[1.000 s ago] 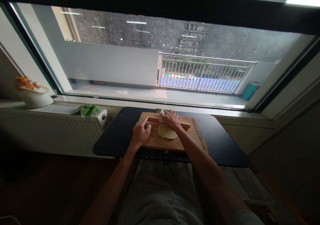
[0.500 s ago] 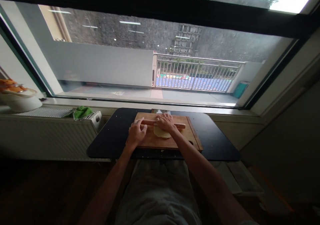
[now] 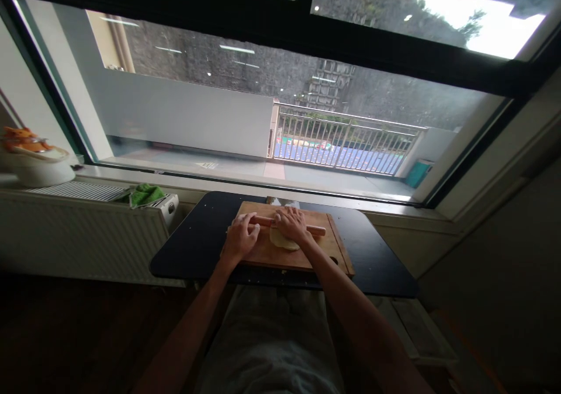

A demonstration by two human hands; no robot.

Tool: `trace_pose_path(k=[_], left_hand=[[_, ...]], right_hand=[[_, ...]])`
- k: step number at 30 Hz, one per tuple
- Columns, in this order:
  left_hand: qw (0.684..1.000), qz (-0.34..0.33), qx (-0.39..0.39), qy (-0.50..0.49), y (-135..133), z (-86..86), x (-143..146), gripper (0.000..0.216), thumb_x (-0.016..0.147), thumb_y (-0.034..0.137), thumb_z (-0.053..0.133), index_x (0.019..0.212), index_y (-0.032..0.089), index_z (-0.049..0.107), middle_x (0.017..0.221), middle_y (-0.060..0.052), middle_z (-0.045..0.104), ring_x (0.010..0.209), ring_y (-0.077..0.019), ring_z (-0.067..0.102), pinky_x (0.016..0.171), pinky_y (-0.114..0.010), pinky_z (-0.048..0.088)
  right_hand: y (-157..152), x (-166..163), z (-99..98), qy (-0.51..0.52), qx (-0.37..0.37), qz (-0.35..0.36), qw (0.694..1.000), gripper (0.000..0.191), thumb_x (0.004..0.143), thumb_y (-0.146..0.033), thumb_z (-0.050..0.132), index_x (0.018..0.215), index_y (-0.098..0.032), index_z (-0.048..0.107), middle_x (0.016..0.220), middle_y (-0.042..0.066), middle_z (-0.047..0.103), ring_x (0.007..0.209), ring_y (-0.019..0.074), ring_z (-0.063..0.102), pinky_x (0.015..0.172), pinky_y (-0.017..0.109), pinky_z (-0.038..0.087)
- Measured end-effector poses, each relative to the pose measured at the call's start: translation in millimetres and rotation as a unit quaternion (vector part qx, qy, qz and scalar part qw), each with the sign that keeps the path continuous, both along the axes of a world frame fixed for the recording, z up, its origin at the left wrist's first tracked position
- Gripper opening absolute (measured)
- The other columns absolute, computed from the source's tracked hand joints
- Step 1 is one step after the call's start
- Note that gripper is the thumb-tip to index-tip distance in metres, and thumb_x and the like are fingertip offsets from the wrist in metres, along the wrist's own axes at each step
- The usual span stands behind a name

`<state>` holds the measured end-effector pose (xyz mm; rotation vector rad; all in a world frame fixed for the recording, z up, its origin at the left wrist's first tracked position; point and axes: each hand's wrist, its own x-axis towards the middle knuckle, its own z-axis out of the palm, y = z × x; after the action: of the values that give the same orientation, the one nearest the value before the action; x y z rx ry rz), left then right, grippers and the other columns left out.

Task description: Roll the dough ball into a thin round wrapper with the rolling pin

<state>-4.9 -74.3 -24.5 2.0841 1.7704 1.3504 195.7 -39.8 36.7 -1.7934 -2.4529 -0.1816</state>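
Note:
A wooden rolling pin (image 3: pixel 316 230) lies crosswise on a wooden cutting board (image 3: pixel 263 255). Under its middle, a flat round of pale dough (image 3: pixel 283 241) shows on the near side; the rest is hidden by the pin and hand. My left hand (image 3: pixel 241 237) is closed about the pin's left end, thumb toward me. Over the pin's middle, above the dough, my right hand (image 3: pixel 290 224) grips from on top, its fingers reaching past the far side. The pin's right end sticks out free.
The board sits on a dark table (image 3: pixel 184 245) against the window sill. Left of it stands a white radiator (image 3: pixel 87 230) with a green cloth (image 3: pixel 146 195) on top. A white pot-like container (image 3: pixel 44 169) is at far left. Pale crumbs dot the table.
My view has tilted slightly, so the board and table appear a little lower. Both hands stay on the rolling pin, with the left hand now a bit more curled over its end.

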Motion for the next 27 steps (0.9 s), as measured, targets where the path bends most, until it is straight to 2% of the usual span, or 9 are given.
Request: trace_pose_path(k=[5, 11, 16, 22, 27], left_hand=[[1.0, 0.007, -0.001, -0.001, -2.9, 2.4, 1.7, 0.04, 0.098, 0.03, 0.06, 0.137, 0.022, 0.067, 0.133, -0.011, 0.072, 0.125, -0.0298, 0.067, 0.114, -0.045, 0.052], [1.0, 0.003, -0.003, 0.007, -4.5, 4.0, -0.6, 0.042, 0.098, 0.029, 0.059, 0.138, 0.023, 0.067, 0.133, -0.011, 0.072, 0.126, -0.0294, 0.066, 0.116, -0.046, 0.051], [0.999, 0.006, -0.009, 0.035, -6.9, 5.5, -1.2, 0.046, 0.099, 0.03, 0.06, 0.144, 0.024, 0.063, 0.136, -0.012, 0.069, 0.129, -0.03, 0.065, 0.115, -0.047, 0.052], [0.997, 0.012, -0.022, 0.067, -11.4, 10.2, 0.0, 0.048, 0.098, 0.031, 0.061, 0.146, 0.024, 0.062, 0.139, -0.013, 0.066, 0.131, -0.0313, 0.063, 0.115, -0.047, 0.052], [0.997, 0.018, -0.035, 0.07, -13.9, 14.4, 0.5, 0.045, 0.097, 0.03, 0.063, 0.142, 0.024, 0.065, 0.136, -0.013, 0.065, 0.129, -0.0303, 0.064, 0.113, -0.045, 0.052]], right_hand=[[8.0, 2.2, 4.5, 0.002, -0.016, 0.02, 1.0, 0.044, 0.113, -0.034, 0.03, 0.139, -0.024, 0.064, 0.146, 0.014, 0.064, 0.133, 0.0295, 0.053, 0.114, 0.047, 0.04], [18.3, 5.7, 2.9, 0.021, -0.034, 0.024, 0.999, 0.046, 0.114, -0.038, 0.029, 0.148, -0.029, 0.059, 0.154, 0.013, 0.058, 0.14, 0.0309, 0.048, 0.117, 0.051, 0.036], [31.5, 9.0, 3.9, 0.051, -0.059, 0.031, 0.996, 0.051, 0.113, -0.041, 0.031, 0.16, -0.03, 0.05, 0.16, 0.012, 0.054, 0.144, 0.0326, 0.046, 0.118, 0.053, 0.035], [26.0, 7.0, 2.9, 0.054, -0.032, 0.027, 0.998, 0.049, 0.112, -0.034, 0.033, 0.155, -0.027, 0.055, 0.152, 0.013, 0.061, 0.139, 0.0301, 0.053, 0.114, 0.047, 0.042], [9.0, 3.8, -7.6, 0.036, 0.028, 0.016, 0.999, 0.048, 0.111, -0.031, 0.037, 0.153, -0.021, 0.058, 0.153, 0.012, 0.063, 0.143, 0.0282, 0.054, 0.12, 0.042, 0.04]])
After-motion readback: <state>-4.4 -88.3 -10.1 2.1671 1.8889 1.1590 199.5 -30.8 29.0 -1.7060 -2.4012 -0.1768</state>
